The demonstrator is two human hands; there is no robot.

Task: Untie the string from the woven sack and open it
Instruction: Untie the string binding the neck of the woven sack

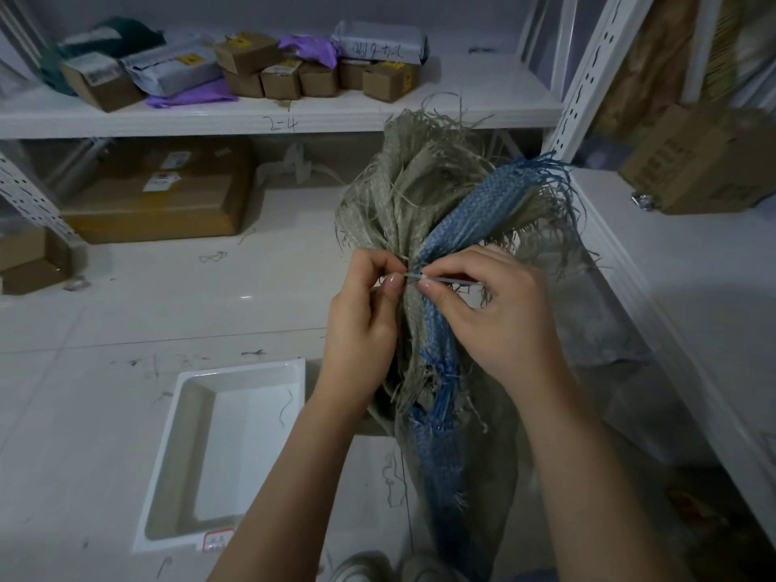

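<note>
Between white shelves stacked with boxes, beside a floor tray, the sack stands upright, left hand and right hand pinching the string around its frayed neck.

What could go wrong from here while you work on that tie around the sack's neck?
The white string is thin and cinched tight, so the fingertips of the left hand and right hand may slip. Frayed strands of the woven sack crowd the knot and could snag. The sack stands unsupported and might tip once released.
</note>
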